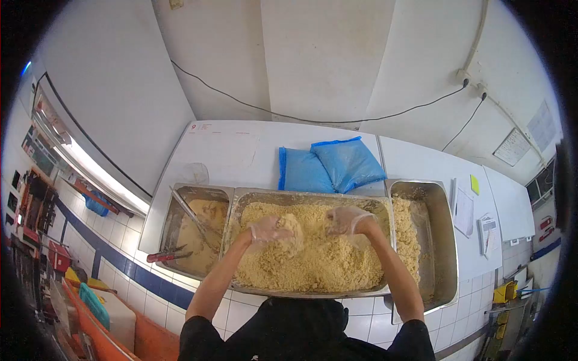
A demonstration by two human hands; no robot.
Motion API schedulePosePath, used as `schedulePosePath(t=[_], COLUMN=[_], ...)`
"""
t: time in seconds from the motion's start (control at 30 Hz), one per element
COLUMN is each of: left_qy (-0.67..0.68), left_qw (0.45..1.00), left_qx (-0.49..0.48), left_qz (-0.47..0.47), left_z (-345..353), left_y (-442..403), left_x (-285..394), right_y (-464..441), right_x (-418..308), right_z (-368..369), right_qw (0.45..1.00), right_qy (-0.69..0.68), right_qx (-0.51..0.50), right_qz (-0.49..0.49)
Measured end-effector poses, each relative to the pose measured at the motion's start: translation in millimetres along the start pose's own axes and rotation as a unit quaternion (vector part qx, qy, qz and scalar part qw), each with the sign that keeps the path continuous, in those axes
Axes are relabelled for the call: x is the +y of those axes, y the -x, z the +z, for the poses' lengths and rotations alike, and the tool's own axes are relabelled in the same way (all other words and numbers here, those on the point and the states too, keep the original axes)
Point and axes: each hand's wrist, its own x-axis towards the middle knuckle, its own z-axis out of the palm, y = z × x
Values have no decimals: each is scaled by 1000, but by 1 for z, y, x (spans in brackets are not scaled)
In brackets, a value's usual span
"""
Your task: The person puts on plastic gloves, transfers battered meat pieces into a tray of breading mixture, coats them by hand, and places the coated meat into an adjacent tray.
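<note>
White wall and a pale worktop [226, 144] back the scene in the head view—two blue bags [306, 170] lie on the worktop just beyond a long metal tray [313, 295]. Pale crumbly mix [313, 265] fills that tray, its long axis running left to right across the person's front. Both hands, in clear gloves, are over the mix and face each other. The left hand [268, 230] has its fingers partly curled against a crumb-covered clump [292, 232], which lies just to their right; whether they grip it, I cannot tell. The right hand [349, 221] is farther from the clump, fingers loosely bent and partly open, nothing seen in their hold. Left of the long tray, a smaller tray [226, 194] bears a red-handled tool [168, 255]—well apart from the right hand.
</note>
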Motion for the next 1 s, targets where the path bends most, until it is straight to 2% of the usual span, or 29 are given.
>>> schedulePosePath(t=[0.03,0.07,0.13,0.17,0.2,0.23,0.27,0.3,0.33,0.4,0.43,0.5,0.53,0.57,0.6,0.7,0.73,0.77,0.83,0.87,0.93,0.97,1.0], left_qy=[34,22,-27,-59,-77,-95,-71,-58,-46,21,42,287,285,324,385,596,631,639,610,565,414,314,213], left_qw=[999,997,983,967,964,960,978,984,990,984,979,909,909,899,878,761,733,724,748,781,871,914,947], left_qx=[13,64,70,27,17,6,29,40,50,-4,-20,-46,-42,-25,4,107,133,152,180,186,178,158,131], left_qz=[0,-42,-165,-248,-254,-262,-194,-161,-127,-178,-198,-298,-300,-293,-283,-231,-217,-208,-193,-191,-193,-203,-202], left_z=[-1,2,-2,-2,4,16,51,74,97,121,129,127,121,121,122,116,110,104,83,70,44,34,29], left_y=[2,6,22,34,46,59,66,64,63,49,43,35,35,31,30,31,34,37,39,38,28,20,11], left_x=[-3,-16,-31,-31,-25,-24,-52,-66,-81,-62,-51,-19,-2,3,5,11,15,19,24,25,24,25,24], right_y=[-2,-7,6,21,28,32,37,43,37,17,13,-1,-8,-17,-19,0,1,6,-2,-7,-14,-16,-26], right_x=[19,45,50,42,55,51,47,22,30,46,38,8,5,1,0,-20,-13,-3,12,14,9,-8,-15], right_z=[11,31,43,43,77,95,113,114,135,186,193,200,206,205,204,161,158,157,147,142,110,79,75], right_qw=[1000,994,968,944,966,967,968,948,949,937,937,846,846,777,739,576,576,521,463,608,720,862,912], right_qy=[1,-66,-151,-165,-86,-87,-89,-170,-171,-324,-325,-493,-494,-585,-627,-756,-755,-810,-856,-716,-537,-324,-209], right_qx=[1,91,136,86,86,85,83,81,77,47,45,176,175,161,150,168,168,172,178,266,342,283,238], right_qz=[1,10,147,272,229,224,220,255,255,124,120,99,95,165,197,263,264,209,148,217,276,268,259])
